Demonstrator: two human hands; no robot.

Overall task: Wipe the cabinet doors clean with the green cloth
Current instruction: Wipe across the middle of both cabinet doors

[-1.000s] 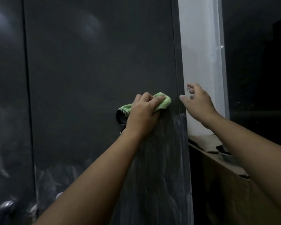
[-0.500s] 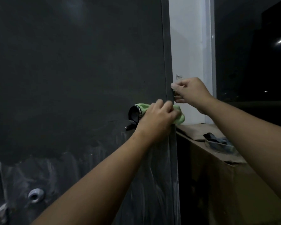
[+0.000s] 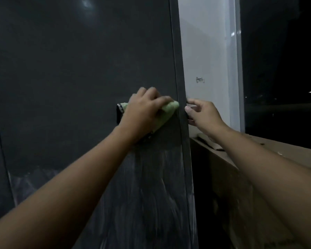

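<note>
Head view: over the last second the right hand [image 3: 203, 114] has closed in on the cabinet door [image 3: 79, 69] and now pinches its outer edge, thumb in front, likely steadying it for firmer strokes. The left hand [image 3: 144, 112] grips the bunched green cloth [image 3: 169, 109], pressing it to the door face just beside that edge, next to a dark knob [image 3: 119, 112]. Wiping streaks lie below. Both forearms reach forward and upward.

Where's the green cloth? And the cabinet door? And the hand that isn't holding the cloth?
green cloth [image 3: 170, 109]: head view, on the end poking out past the fingers.
cabinet door [image 3: 79, 69]: head view, on its bare dark front.
right hand [image 3: 204, 114]: head view, on the back of the hand, at the door's edge.
</note>
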